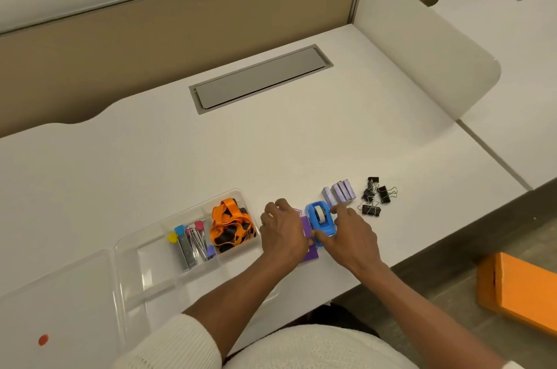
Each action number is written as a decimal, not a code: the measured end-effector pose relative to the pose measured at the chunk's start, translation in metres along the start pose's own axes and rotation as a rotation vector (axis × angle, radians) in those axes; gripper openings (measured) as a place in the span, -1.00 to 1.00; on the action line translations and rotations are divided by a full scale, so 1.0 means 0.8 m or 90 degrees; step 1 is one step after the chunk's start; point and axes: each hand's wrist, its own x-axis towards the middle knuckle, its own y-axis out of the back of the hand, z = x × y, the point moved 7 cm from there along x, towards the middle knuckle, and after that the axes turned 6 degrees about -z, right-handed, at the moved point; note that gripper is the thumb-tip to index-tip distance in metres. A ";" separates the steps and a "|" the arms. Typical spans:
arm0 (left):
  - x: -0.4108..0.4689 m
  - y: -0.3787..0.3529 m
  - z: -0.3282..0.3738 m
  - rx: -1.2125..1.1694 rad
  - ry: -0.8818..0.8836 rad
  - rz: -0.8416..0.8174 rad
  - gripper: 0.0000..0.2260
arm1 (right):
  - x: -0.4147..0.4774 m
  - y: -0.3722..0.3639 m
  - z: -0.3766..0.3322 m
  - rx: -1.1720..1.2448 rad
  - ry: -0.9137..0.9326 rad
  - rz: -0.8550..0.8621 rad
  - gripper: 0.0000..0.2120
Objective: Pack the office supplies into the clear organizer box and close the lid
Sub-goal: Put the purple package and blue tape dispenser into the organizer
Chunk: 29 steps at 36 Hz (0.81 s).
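At the far left the lid (57,302) lies open flat beside my clear organizer box (129,251), which already holds lead tubes (188,248) in one compartment and the orange lanyard (230,225) in the next. My left hand (281,233) rests spread and flat on the purple pad (309,240) just right of the box. My right hand (351,236) cups the blue tape dispenser (319,221), thumb at its near end and forefinger along its far side, a loose pinch not yet closed. I should pinch it by the body, not the roll, lift it straight up, and keep the pad pinned meanwhile. Staple boxes (340,192) and binder clips (375,195) wait farther right.
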 end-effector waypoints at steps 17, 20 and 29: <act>0.007 -0.003 0.010 -0.079 0.091 -0.013 -0.32 | 0.020 -0.013 0.009 0.020 0.015 -0.033 -0.39; 0.001 0.004 0.010 -0.107 0.079 0.001 -0.39 | 0.019 -0.010 0.006 0.001 0.009 -0.023 -0.40; -0.034 0.031 -0.015 -0.185 0.062 0.034 -0.33 | 0.020 -0.011 0.005 0.021 -0.002 -0.040 -0.48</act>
